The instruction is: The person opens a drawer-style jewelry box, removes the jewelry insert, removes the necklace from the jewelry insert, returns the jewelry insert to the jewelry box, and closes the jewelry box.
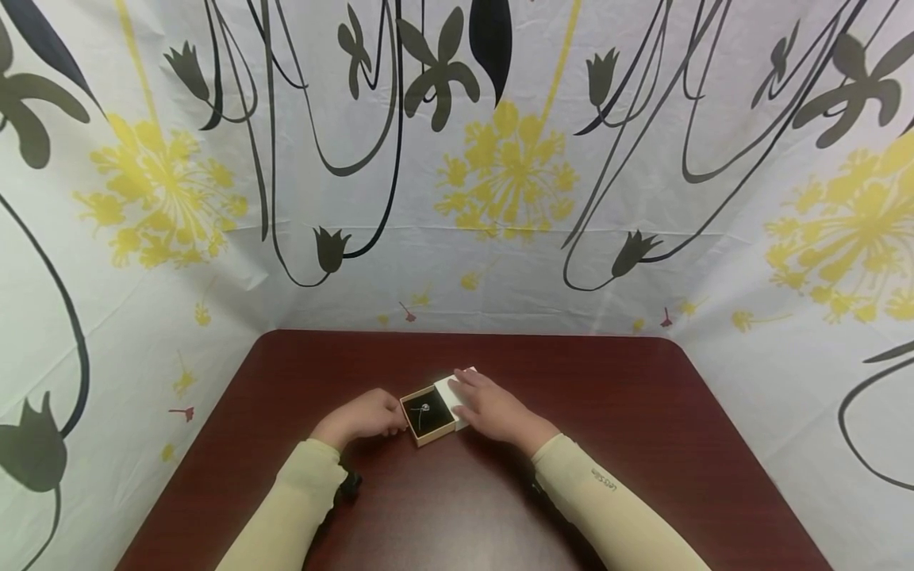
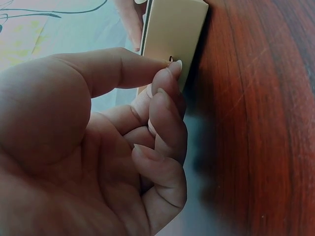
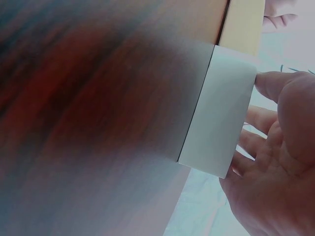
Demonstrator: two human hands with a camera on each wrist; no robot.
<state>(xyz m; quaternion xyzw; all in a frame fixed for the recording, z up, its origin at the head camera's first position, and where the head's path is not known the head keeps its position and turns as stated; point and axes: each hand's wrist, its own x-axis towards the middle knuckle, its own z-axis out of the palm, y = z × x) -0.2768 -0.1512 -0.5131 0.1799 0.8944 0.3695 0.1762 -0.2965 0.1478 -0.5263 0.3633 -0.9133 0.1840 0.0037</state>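
Observation:
A small sliding jewelry box lies on the table, its gold-edged drawer (image 1: 435,436) partly out of a white sleeve (image 1: 444,390). On the drawer's black lining sits a silver necklace (image 1: 424,408) with a pendant. My left hand (image 1: 370,414) is at the drawer's left end; in the left wrist view its thumb and index finger pinch at a small hole in the gold end wall, and whatever they hold there is mostly hidden. Across the sleeve's top rests my right hand (image 1: 493,406), fingers fairly straight, the thumb (image 3: 273,84) touching the near upper edge.
The dark red-brown table (image 1: 607,444) has rounded far corners. Around its back and sides hangs a white curtain (image 1: 500,277) printed with yellow and grey flowers. Both forearms wear pale yellow sleeves (image 1: 600,492), and a dark strap shows at the left wrist.

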